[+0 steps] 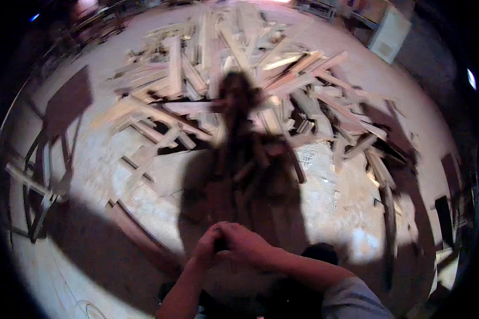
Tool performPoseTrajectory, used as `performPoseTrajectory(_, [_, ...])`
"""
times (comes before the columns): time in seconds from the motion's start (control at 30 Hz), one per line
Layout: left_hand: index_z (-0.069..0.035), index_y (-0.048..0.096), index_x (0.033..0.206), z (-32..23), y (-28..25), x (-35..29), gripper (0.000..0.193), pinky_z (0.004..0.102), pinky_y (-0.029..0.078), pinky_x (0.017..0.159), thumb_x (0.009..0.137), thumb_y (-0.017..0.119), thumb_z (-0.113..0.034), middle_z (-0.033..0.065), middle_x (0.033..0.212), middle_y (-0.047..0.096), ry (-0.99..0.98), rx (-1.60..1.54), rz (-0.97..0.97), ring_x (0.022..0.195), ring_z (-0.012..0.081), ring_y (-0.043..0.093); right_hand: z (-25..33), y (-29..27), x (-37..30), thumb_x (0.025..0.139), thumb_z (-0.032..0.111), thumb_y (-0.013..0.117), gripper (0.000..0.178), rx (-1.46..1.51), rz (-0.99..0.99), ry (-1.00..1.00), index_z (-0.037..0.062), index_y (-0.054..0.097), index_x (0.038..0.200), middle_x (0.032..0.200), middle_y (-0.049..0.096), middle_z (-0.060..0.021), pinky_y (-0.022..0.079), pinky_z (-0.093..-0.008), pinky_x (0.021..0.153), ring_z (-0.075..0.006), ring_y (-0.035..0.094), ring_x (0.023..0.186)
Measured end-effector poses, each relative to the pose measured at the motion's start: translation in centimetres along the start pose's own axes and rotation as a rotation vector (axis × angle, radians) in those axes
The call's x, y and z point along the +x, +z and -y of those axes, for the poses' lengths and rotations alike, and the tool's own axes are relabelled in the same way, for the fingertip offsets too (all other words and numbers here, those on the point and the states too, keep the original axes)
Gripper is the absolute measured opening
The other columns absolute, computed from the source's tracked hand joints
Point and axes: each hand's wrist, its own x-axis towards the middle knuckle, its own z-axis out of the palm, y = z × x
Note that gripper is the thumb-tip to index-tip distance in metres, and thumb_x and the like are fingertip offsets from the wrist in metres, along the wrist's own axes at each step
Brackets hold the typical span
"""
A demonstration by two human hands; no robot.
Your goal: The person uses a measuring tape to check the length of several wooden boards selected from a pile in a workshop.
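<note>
My left hand (205, 244) and my right hand (246, 243) meet low in the middle of the head view, in front of my body. The fingers of both are curled in and touch each other at the tips. Between the palms is a small dark gap; whether anything is held there is too dark and blurred to make out. Beyond the hands, apart from them, a large heap of loose wooden boards (175, 66) lies on the floor, with pieces pointing in many directions.
My shadow falls over the floor (159, 175) and the heap. A long board (137, 228) lies at the near left. A metal-legged frame (45, 181) stands at the left edge. A pale panel-like box (390, 34) is at the far right. Scraps (380, 170) trail off on the right.
</note>
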Motion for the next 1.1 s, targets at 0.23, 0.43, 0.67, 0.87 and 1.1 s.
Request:
performPoseTrajectory(0.23, [-0.010, 0.051, 0.126, 1.8, -2.4, -1.7, 0.044, 0.0289, 0.051, 0.076, 0.097, 0.048, -0.043, 0.0013, 0.113, 0.057, -0.129, -0.127, -0.018, 0.096, 0.0149, 0.059, -1.9, 5.4, -0.7, 0.081, 0.019, 0.071, 0.063, 0.070, -0.044, 0.136, 0.0035, 0.041, 0.134, 0.116, 0.056, -0.0171, 0.045, -0.0360, 0.094, -0.0300, 0.056, 0.108])
performPoseTrajectory(0.43, [-0.006, 0.057, 0.118, 1.0, -3.1, -1.3, 0.035, 0.0252, 0.049, 0.068, 0.094, 0.056, -0.031, 0.0001, 0.100, 0.062, -0.078, -0.149, -0.091, 0.083, 0.0100, 0.058, -5.7, 0.3, 0.5, 0.094, 0.029, 0.056, 0.051, 0.905, -0.134, 0.345, 0.0043, 0.042, 0.136, 0.108, 0.059, -0.0077, 0.049, -0.0330, 0.087, -0.0212, 0.060, 0.099])
performPoseTrajectory(0.67, [0.004, 0.064, 0.091, -8.0, 4.6, -7.5, 0.018, 0.0281, 0.049, 0.063, 0.091, 0.058, -0.013, 0.0079, 0.079, 0.064, 0.519, 0.626, -0.336, 0.072, 0.0128, 0.059, -3.8, -5.3, 0.6, 0.098, 0.048, 0.041, 0.044, 1.440, -0.187, 0.403, 0.0118, 0.050, 0.121, 0.101, 0.063, -0.0146, 0.054, -0.0442, 0.071, -0.0301, 0.065, 0.084])
performPoseTrajectory(0.87, [0.002, 0.054, 0.091, -14.0, 15.0, -12.7, 0.021, 0.0407, 0.051, 0.067, 0.091, 0.054, -0.019, 0.0225, 0.089, 0.061, 0.822, 0.305, 0.634, 0.083, 0.0316, 0.063, -7.0, -4.5, 2.1, 0.098, 0.049, 0.041, 0.044, 1.444, -0.167, 0.458, 0.0127, 0.051, 0.119, 0.101, 0.064, -0.0140, 0.054, -0.0445, 0.069, -0.0285, 0.065, 0.084])
performPoseTrajectory(1.1, [0.000, 0.045, 0.119, -14.7, 19.9, -12.6, 0.042, 0.0475, 0.049, 0.082, 0.088, 0.058, -0.025, 0.0274, 0.112, 0.054, 0.690, 0.369, 0.662, 0.101, 0.0362, 0.059, -7.2, -5.5, 1.4, 0.098, 0.048, 0.041, 0.039, 1.493, -0.205, 0.399, 0.0146, 0.052, 0.116, 0.096, 0.064, -0.0098, 0.053, -0.0434, 0.065, -0.0261, 0.065, 0.083])
